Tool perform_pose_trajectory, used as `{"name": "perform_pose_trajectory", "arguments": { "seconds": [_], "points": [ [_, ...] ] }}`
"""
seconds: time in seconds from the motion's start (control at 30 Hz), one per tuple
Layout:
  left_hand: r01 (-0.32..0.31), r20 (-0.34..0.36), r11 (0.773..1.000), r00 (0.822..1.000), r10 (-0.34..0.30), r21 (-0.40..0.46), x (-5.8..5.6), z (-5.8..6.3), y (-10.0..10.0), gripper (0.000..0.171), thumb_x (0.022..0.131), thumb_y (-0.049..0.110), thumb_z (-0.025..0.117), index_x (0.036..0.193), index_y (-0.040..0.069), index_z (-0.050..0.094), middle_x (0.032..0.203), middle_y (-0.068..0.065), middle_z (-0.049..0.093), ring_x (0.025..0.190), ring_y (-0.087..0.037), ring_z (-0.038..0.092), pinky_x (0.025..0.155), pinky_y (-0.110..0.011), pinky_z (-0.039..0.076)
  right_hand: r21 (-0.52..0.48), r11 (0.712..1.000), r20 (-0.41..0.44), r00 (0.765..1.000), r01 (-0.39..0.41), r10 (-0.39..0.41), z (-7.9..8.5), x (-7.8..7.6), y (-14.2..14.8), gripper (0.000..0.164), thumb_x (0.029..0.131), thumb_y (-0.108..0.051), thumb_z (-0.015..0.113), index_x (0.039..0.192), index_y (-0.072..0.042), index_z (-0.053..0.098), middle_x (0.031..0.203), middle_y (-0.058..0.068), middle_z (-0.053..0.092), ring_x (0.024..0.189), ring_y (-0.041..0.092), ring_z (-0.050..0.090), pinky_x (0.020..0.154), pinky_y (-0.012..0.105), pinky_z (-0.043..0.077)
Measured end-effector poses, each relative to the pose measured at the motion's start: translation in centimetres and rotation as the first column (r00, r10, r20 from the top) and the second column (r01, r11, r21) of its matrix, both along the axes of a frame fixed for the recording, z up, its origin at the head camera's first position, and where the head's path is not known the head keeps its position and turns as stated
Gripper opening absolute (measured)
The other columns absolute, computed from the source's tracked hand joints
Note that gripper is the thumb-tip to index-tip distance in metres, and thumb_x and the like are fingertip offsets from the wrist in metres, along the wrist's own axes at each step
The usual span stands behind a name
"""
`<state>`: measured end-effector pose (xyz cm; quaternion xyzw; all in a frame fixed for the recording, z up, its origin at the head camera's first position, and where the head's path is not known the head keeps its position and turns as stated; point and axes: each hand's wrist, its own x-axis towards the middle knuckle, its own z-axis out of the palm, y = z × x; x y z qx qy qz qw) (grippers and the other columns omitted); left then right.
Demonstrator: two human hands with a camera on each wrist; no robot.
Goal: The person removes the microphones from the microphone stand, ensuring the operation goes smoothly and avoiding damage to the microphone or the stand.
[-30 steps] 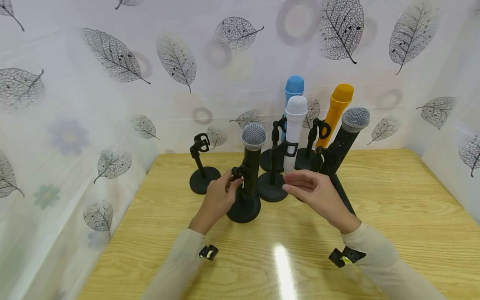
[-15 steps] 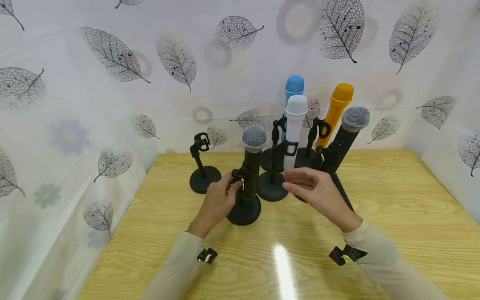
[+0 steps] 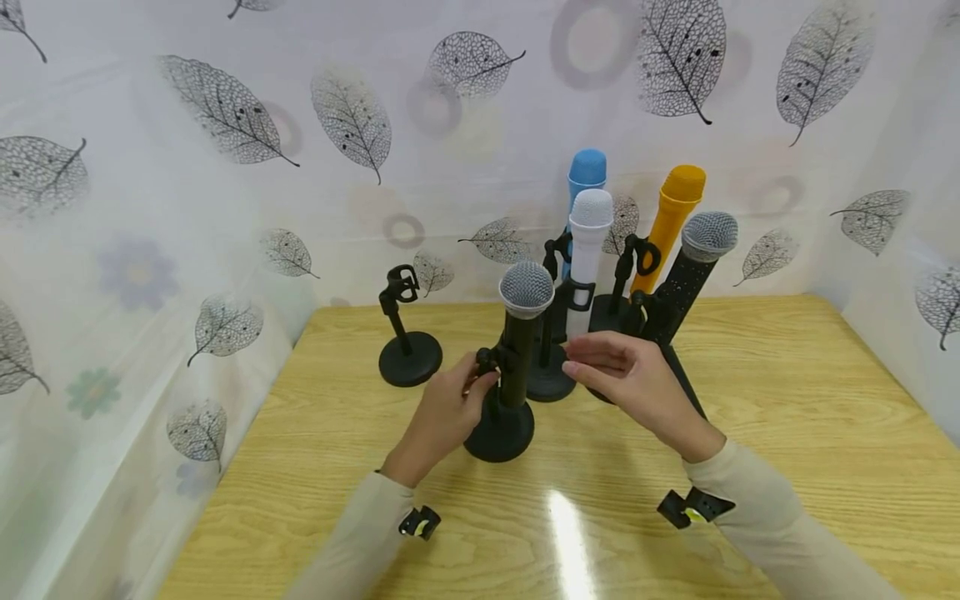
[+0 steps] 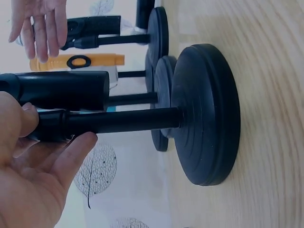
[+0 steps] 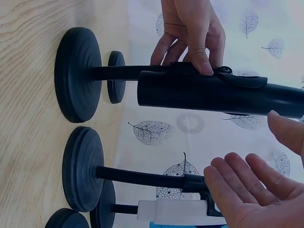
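My left hand (image 3: 437,417) grips the upper pole of a small black desk stand (image 4: 123,121), just under its clip. That clip holds a black microphone (image 3: 516,354) with a silver mesh head, nearly upright. The stand's round base (image 3: 498,437) is at the table surface; I cannot tell if it is slightly raised. My right hand (image 3: 637,379) has its fingers extended and holds nothing, as the right wrist view also shows. It hovers right of the black microphone, in front of the lower end of a white microphone (image 3: 589,242) on its own stand.
Behind stand a blue microphone (image 3: 587,171) and an orange microphone (image 3: 675,208). A speckled black microphone (image 3: 690,271) leans to the right in its stand. A stand with an unfilled clip (image 3: 408,358) is at the back left of the wooden table (image 3: 300,467).
My left hand has shifted right and slightly nearer with the stand and black microphone, which now partly cover the white microphone's stand. My right hand has hardly moved.
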<state>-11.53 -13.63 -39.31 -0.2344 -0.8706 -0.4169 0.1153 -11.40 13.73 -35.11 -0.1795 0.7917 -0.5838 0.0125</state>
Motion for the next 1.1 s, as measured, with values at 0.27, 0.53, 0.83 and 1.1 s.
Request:
{"name": "perform_pose_trajectory", "arguments": {
  "seconds": [0.27,0.53,0.83,1.1],
  "points": [
    [0.039,-0.023,0.999,0.999,-0.039,0.007,0.3,-0.1,1.3,0.013,0.104,0.014,0.060,0.112,0.005,0.064,0.106,-0.010,0.075,0.097,-0.018,0.073,0.076,-0.035,0.059,0.007,1.000,-0.019,1.000,-0.014,0.014,0.4,0.0,-0.2,0.036,0.096,-0.021,0.074,0.128,-0.005,0.066,0.126,0.009,0.068,0.110,0.015,0.069,0.088,0.025,0.054],
    [0.069,-0.034,0.998,0.997,-0.069,-0.011,0.5,-0.2,2.5,0.011,0.104,0.018,0.061,0.106,0.008,0.063,0.101,-0.008,0.074,0.090,-0.015,0.072,0.072,-0.029,0.057,-0.047,0.998,-0.033,0.999,-0.037,0.036,0.9,0.1,-0.3,0.038,0.094,-0.015,0.075,0.130,-0.005,0.065,0.124,0.011,0.069,0.109,0.016,0.069,0.088,0.029,0.055],
    [0.113,-0.044,0.993,0.993,-0.113,0.013,1.0,-0.1,3.8,0.015,0.104,0.017,0.061,0.112,0.005,0.063,0.106,-0.010,0.074,0.098,-0.018,0.072,0.079,-0.029,0.058,-0.024,1.000,-0.064,0.998,-0.002,0.000,1.8,0.7,-0.7,0.042,0.091,-0.015,0.079,0.129,-0.005,0.065,0.115,0.010,0.072,0.103,0.017,0.072,0.085,0.029,0.056],
    [0.119,-0.059,0.993,0.991,-0.118,0.016,1.4,-0.1,4.6,0.014,0.103,0.016,0.062,0.111,0.006,0.063,0.095,-0.008,0.074,0.081,-0.013,0.072,0.066,-0.021,0.053,0.038,0.997,-0.207,0.977,0.068,-0.059,2.2,1.5,-0.7,0.028,0.089,-0.014,0.081,0.114,-0.007,0.072,0.094,0.004,0.074,0.085,0.015,0.074,0.072,0.028,0.058]
  ]
}}
